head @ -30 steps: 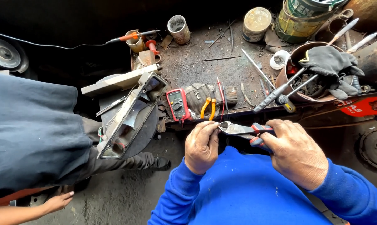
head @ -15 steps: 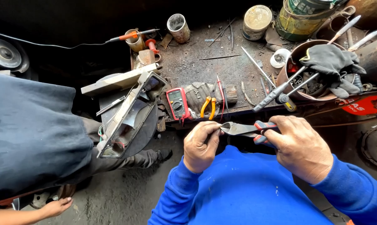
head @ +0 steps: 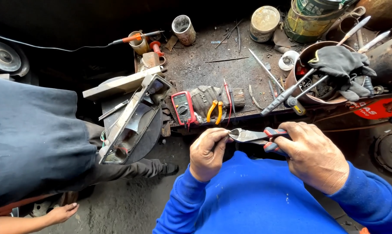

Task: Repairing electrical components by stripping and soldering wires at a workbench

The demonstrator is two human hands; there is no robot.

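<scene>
While the right hand grips the red-and-grey handles of the cutting pliers, its fingers clenched around them, the left hand pinches something small at the pliers' tip, too tiny to identify. Both hands hover just near of the dirty tabletop, above the blue sweater. On the tabletop's near edge lie a red multimeter and yellow-handled pliers. To the right, a grey glove drapes over a tub of tools. At far left, another person's hand rests low.
</scene>
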